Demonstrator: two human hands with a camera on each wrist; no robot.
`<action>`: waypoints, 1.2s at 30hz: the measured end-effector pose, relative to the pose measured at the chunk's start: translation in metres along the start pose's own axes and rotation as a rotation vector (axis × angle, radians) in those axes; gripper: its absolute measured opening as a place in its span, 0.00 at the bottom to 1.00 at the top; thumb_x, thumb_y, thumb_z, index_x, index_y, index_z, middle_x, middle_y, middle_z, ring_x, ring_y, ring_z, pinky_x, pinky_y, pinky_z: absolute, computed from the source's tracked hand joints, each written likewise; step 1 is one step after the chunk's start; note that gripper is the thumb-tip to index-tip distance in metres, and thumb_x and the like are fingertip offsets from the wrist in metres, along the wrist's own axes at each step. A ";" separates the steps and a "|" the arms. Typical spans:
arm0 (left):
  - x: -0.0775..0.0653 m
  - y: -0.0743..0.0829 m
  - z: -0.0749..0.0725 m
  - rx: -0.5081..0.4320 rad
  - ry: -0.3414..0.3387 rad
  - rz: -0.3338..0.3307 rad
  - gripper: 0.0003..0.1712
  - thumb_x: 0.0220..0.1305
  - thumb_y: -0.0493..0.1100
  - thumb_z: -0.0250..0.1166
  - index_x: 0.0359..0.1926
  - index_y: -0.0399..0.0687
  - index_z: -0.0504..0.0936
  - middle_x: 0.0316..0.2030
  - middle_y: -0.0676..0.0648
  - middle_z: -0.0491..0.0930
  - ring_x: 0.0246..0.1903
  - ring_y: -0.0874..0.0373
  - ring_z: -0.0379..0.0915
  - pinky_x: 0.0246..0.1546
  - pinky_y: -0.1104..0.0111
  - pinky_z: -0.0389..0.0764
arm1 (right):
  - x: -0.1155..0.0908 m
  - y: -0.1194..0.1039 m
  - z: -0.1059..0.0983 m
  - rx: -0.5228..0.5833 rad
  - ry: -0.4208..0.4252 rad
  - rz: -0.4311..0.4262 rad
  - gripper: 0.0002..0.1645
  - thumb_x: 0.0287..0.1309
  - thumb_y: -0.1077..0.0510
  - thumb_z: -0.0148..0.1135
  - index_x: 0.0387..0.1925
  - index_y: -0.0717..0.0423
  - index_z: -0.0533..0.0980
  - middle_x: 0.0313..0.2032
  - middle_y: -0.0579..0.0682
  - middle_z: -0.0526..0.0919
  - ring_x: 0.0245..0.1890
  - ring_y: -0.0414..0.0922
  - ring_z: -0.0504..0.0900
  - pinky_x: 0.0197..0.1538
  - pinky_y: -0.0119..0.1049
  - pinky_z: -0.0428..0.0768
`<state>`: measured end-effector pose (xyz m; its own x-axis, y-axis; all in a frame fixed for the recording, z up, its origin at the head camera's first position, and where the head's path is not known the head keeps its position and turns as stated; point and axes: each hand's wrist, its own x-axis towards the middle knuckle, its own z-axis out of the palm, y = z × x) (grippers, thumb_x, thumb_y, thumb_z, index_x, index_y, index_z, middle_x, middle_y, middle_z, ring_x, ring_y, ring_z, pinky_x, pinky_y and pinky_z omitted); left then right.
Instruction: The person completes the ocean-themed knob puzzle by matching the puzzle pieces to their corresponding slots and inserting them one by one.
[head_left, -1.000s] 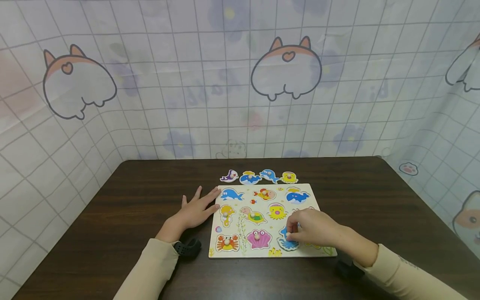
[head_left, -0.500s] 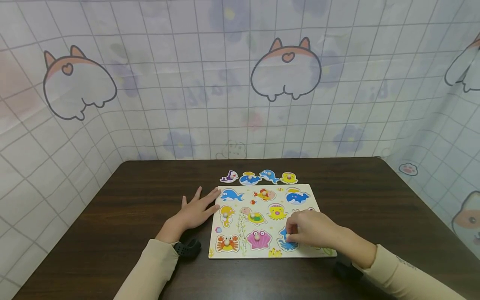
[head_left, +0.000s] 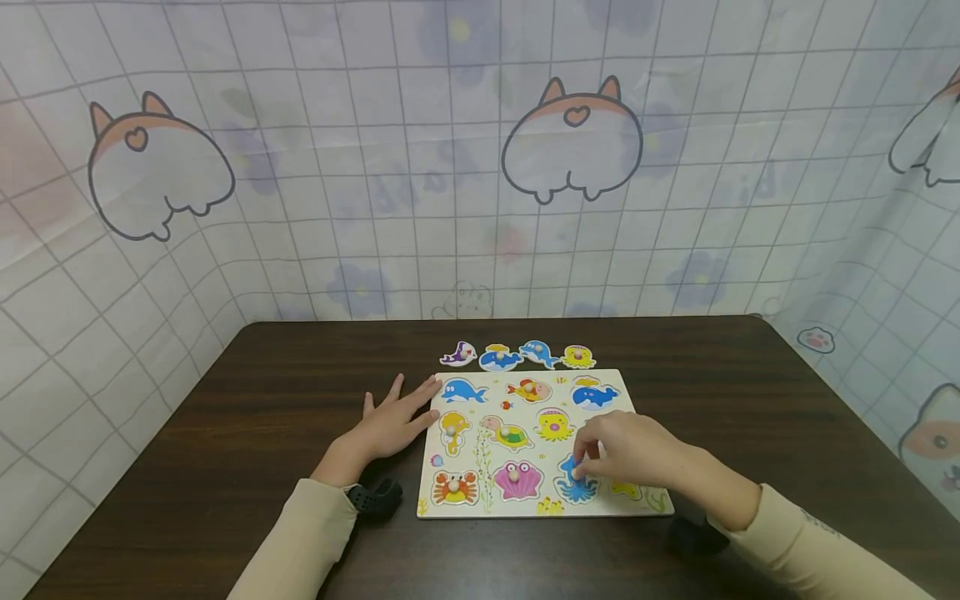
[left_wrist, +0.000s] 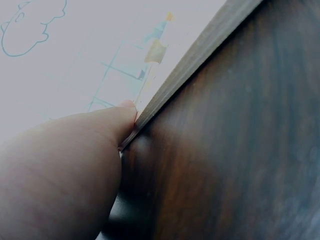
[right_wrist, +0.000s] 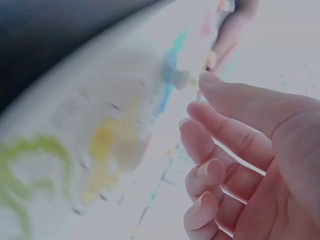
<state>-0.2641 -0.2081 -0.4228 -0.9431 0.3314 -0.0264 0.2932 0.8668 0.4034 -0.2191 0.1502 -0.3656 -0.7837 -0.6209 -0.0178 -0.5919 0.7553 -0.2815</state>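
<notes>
A pale wooden knob puzzle board (head_left: 480, 511) with sea-animal pictures lies on the dark table. My left hand (head_left: 390, 423) rests at its left edge, fingers straight and spread; in the left wrist view the thumb (left_wrist: 120, 120) touches the board's side. Over the lower right of the board is my right hand (head_left: 630, 450), thumb and fingers bent loosely above a blue squid-shaped puzzle piece (head_left: 579, 492) in its slot. In the right wrist view that blue piece's knob (right_wrist: 181, 79) shows beside the thumb tip, with a gap between. A yellow piece (right_wrist: 104, 137) sits nearby, partly hidden by my hand in the head view.
Behind the board lie a purple-and-white piece (head_left: 458, 354), a blue whale piece (head_left: 495, 361), a blue dolphin piece (head_left: 538, 352) and a yellow octopus piece (head_left: 578, 357). Seated knobbed pieces include a crab (head_left: 454, 492), a pink shell (head_left: 519, 485) and a turtle (head_left: 513, 435).
My right hand has lifted slightly from the blue squid piece, its fingers coming away from the knob, so more of the yellow piece shows. My left hand stays where it was.
</notes>
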 end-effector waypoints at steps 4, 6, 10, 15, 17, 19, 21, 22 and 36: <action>0.000 0.000 0.000 -0.005 -0.005 -0.003 0.35 0.68 0.64 0.44 0.72 0.65 0.49 0.71 0.57 0.45 0.69 0.44 0.27 0.55 0.34 0.26 | 0.002 0.002 -0.011 0.010 0.031 -0.013 0.06 0.49 0.47 0.70 0.26 0.38 0.79 0.20 0.31 0.72 0.22 0.34 0.69 0.25 0.31 0.70; 0.000 0.000 0.000 -0.009 -0.003 -0.001 0.35 0.68 0.64 0.44 0.72 0.65 0.49 0.71 0.57 0.45 0.69 0.44 0.27 0.55 0.34 0.26 | 0.003 0.004 -0.016 0.020 0.041 -0.012 0.05 0.49 0.49 0.69 0.27 0.39 0.79 0.21 0.31 0.72 0.22 0.35 0.69 0.25 0.31 0.70; -0.001 -0.002 0.000 -0.013 -0.011 0.002 0.35 0.68 0.65 0.44 0.72 0.66 0.48 0.71 0.57 0.45 0.69 0.44 0.26 0.56 0.35 0.25 | 0.008 0.009 -0.024 0.035 0.062 -0.015 0.04 0.50 0.53 0.69 0.29 0.40 0.81 0.24 0.32 0.74 0.23 0.35 0.70 0.26 0.31 0.71; -0.001 -0.003 0.001 -0.010 -0.017 0.007 0.36 0.68 0.65 0.43 0.72 0.67 0.47 0.71 0.57 0.45 0.69 0.44 0.26 0.56 0.35 0.25 | 0.017 0.016 -0.034 0.043 0.097 -0.016 0.03 0.52 0.55 0.68 0.30 0.42 0.81 0.26 0.34 0.77 0.21 0.35 0.71 0.25 0.31 0.73; -0.001 -0.003 0.001 -0.014 -0.014 0.012 0.36 0.68 0.65 0.43 0.72 0.66 0.47 0.71 0.57 0.45 0.69 0.43 0.26 0.56 0.35 0.25 | 0.022 0.020 -0.039 0.033 0.119 0.007 0.02 0.53 0.54 0.67 0.30 0.43 0.81 0.27 0.35 0.78 0.22 0.36 0.72 0.25 0.31 0.73; -0.001 -0.002 0.001 -0.016 -0.015 0.012 0.36 0.68 0.65 0.43 0.72 0.66 0.47 0.71 0.56 0.45 0.69 0.44 0.26 0.55 0.35 0.24 | 0.027 0.025 -0.045 0.013 0.151 0.028 0.03 0.53 0.54 0.67 0.32 0.45 0.82 0.29 0.37 0.79 0.25 0.37 0.73 0.28 0.33 0.75; -0.002 -0.002 0.000 -0.020 -0.017 0.010 0.36 0.67 0.66 0.43 0.72 0.67 0.47 0.71 0.57 0.45 0.69 0.44 0.25 0.56 0.35 0.24 | 0.034 0.032 -0.050 0.005 0.183 0.052 0.04 0.54 0.54 0.66 0.33 0.47 0.82 0.31 0.40 0.80 0.28 0.39 0.74 0.32 0.35 0.76; -0.002 -0.002 0.000 -0.022 -0.018 0.009 0.36 0.67 0.66 0.43 0.72 0.67 0.47 0.71 0.57 0.45 0.69 0.44 0.25 0.56 0.35 0.24 | 0.037 0.036 -0.052 0.003 0.198 0.060 0.05 0.55 0.54 0.65 0.35 0.48 0.82 0.32 0.41 0.80 0.29 0.40 0.74 0.33 0.36 0.77; -0.002 -0.002 0.000 -0.029 -0.019 0.000 0.36 0.67 0.67 0.43 0.72 0.68 0.47 0.71 0.58 0.45 0.69 0.44 0.25 0.56 0.35 0.23 | 0.088 0.073 -0.040 0.184 0.201 0.185 0.11 0.60 0.53 0.60 0.41 0.53 0.81 0.39 0.49 0.81 0.40 0.47 0.77 0.45 0.45 0.77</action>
<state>-0.2628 -0.2100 -0.4236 -0.9398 0.3388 -0.0439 0.2883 0.8555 0.4300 -0.3383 0.1590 -0.3496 -0.9070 -0.4090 0.1001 -0.4066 0.7890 -0.4606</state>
